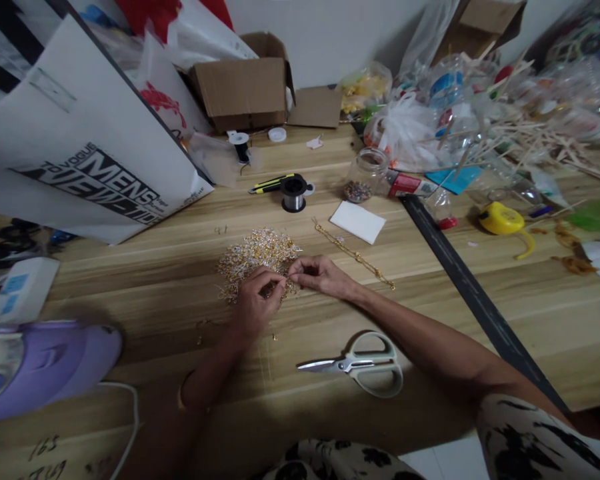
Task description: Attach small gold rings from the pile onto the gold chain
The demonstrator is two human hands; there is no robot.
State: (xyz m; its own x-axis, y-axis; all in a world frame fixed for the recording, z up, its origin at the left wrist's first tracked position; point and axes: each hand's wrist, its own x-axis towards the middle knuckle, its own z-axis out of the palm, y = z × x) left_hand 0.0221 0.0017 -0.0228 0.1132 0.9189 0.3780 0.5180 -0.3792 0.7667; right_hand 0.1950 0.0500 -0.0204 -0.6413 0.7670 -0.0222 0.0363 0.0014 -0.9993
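My left hand (261, 299) and my right hand (323, 275) meet at the near right edge of a pile of small gold and silver beaded pieces (257, 255). Both are closed in a pinch, fingertips almost touching. Whatever lies between the fingers is too small to make out. A gold chain (353, 252) lies stretched out to the right, beyond my right hand. Closer to me rest scissors (353, 365) with pale handles, their blades pointing left. A few loose gold bits (275, 337) lie near my left wrist.
Behind the pile stand a spool of silver wire (294, 195), a yellow-black utility knife (273, 183) and a jar of beads (365, 177). A white folded paper (359, 222) lies near the chain. A dark strip (480, 300) crosses the right side. At left are a purple appliance (55, 363) and a large paper bag (80, 133).
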